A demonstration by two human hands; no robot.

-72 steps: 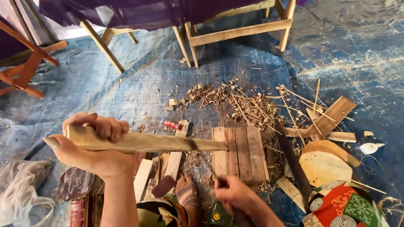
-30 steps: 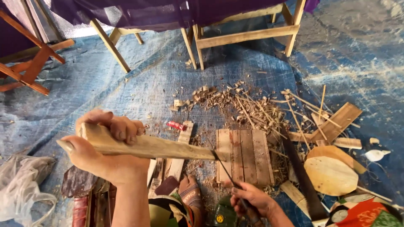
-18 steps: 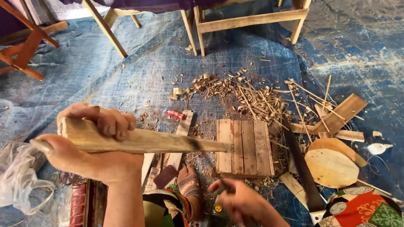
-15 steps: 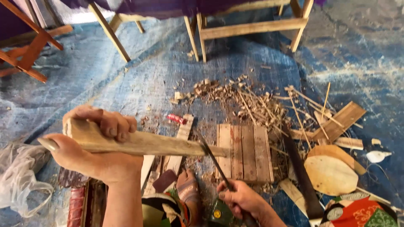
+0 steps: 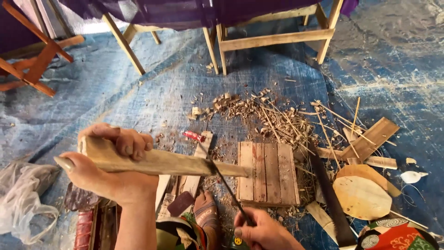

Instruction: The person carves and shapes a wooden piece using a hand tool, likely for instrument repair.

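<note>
Since the earlier frame the thin blade (image 5: 222, 178) has come up against the wooden stick (image 5: 162, 162), near its tapered end. The left hand (image 5: 108, 169) wraps tightly around the thick end, above the blue tarp (image 5: 152, 97). The right hand (image 5: 261, 231) clenches the blade's handle. It seems the shaving step; next needs a controlled stroke along the grain, toward the small slatted board (image 5: 270, 173).

Both forearms are seen bare, with no sleeves, watch or rings in view. The left hand (image 5: 108, 173) is marked by a long thumbnail; the right hand (image 5: 263, 231) is ungloved. A garment patterned in green, red and yellow (image 5: 178, 234) is worn over the lap, and a dark strapped sandal (image 5: 206, 216) is worn on one foot.
</note>
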